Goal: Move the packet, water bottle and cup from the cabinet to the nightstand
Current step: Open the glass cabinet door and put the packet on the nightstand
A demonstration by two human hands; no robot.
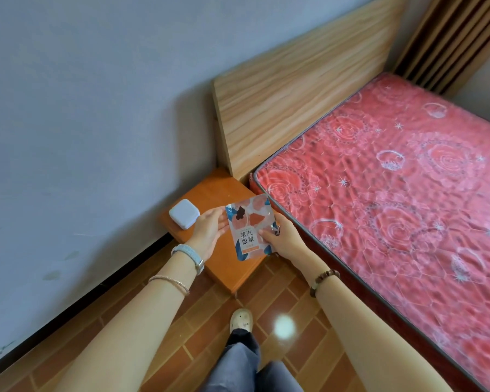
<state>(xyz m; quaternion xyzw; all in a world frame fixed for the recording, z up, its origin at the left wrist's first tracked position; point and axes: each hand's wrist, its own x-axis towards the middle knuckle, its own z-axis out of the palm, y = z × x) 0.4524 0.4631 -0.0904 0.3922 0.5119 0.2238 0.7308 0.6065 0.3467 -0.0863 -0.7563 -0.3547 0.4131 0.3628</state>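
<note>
A flat packet [249, 227] with orange, blue and white patterns and printed characters is held over the orange wooden nightstand [210, 190]. My left hand [208, 232] holds its left edge with straight fingers behind it and the thumb in front. My right hand [280, 239] pinches its right edge. The nightstand stands low between the wall and the bed. No water bottle, cup or cabinet is in view.
A small white rounded box [184, 213] lies on the nightstand's left side. A bed with a red patterned mattress [393, 176] and a wooden headboard [294, 89] fills the right. The grey wall [82, 108] is on the left, brown floor tiles and my foot [241, 320] below.
</note>
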